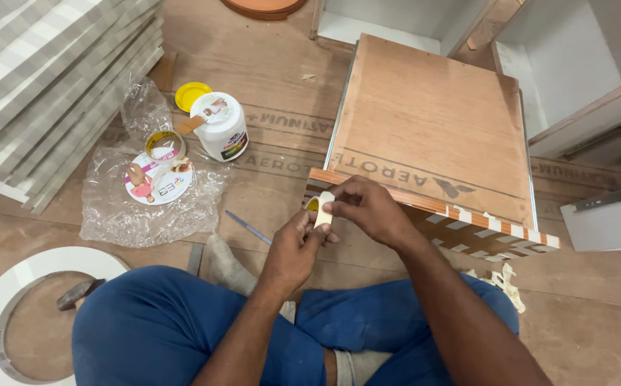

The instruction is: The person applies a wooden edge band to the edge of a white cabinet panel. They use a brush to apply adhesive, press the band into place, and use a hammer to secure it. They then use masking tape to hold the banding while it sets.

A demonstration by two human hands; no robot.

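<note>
Masking tape roll (323,209): held upright in front of the plywood box's (432,121) taped edge, long axis vertical. Left hand (292,250) fingers curled shut beneath it; right hand (371,207) fingertips pinched on its upper part. White adhesive jar (221,129) well apart, left.

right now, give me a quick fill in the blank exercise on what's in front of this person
1. Both hands, the left hand and the right hand, hold a roll of ____.
2. The white tub on the floor has its ____ lid lying beside it.
3. The person's trousers are ____.
4. The plywood box has a front edge with orange and ____ stripes.

Missing words: tape; yellow; blue; white
</note>
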